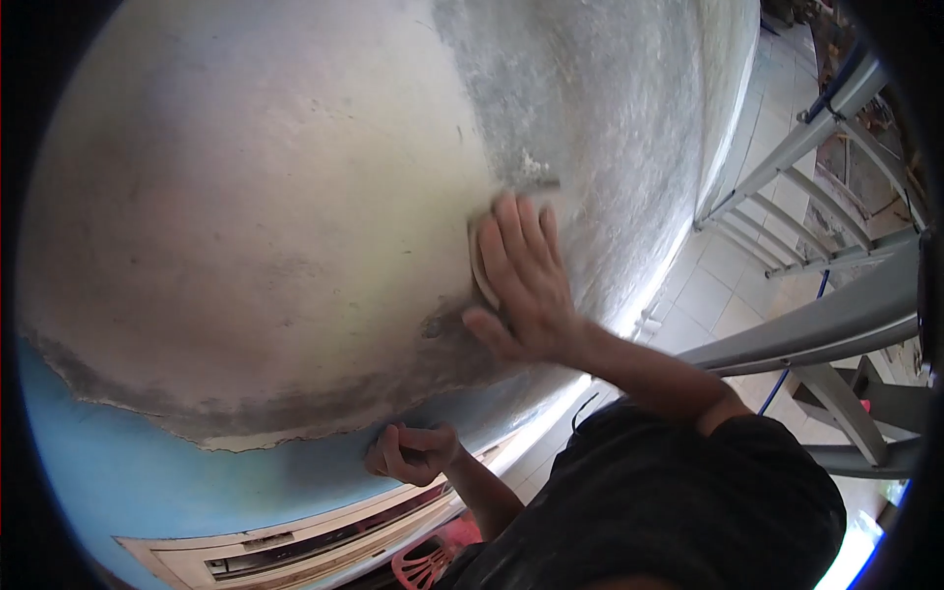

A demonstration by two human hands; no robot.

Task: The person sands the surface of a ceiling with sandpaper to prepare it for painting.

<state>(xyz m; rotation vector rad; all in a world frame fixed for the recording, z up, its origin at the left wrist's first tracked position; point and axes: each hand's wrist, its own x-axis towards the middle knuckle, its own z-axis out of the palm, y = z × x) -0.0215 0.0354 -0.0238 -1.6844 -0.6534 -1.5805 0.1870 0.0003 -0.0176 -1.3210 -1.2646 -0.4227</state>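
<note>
My right hand (526,280) presses against the wall at the centre, its fingers over a thin, pale-edged pad (481,264), blurred by motion. Under it the wall's cream patch (295,177) meets grey, mottled plaster (610,128). Lower down, my left hand (413,454) is curled at the blue wall area (324,467), just below the cracked edge of the plaster. Whatever its fingers may hold is hidden.
Metal ladders (826,320) stand at the right on a tiled floor (703,295). A cream-framed wall opening (295,541) lies at the lower left, with a pink plastic chair (423,565) near it. Clutter lines the upper right edge.
</note>
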